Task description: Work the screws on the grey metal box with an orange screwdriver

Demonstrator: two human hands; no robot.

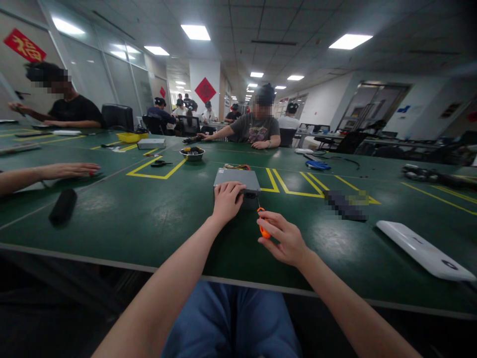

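Grey rectangular metal box [236,180] lies flat on the green-matted surface [122,233], its far end beside a bundle of coloured wires [233,167], with the left hand [229,200] on top and its fingers [234,190] curled over the near edge, holding it. The right hand [285,239] sits just in front, its fingers [278,227] closed around an orange plastic screwdriver [264,223] whose thin shaft points toward the box. Farther left stand a round steel bowl of small dark parts [192,154] and black-handled scissors [161,163].
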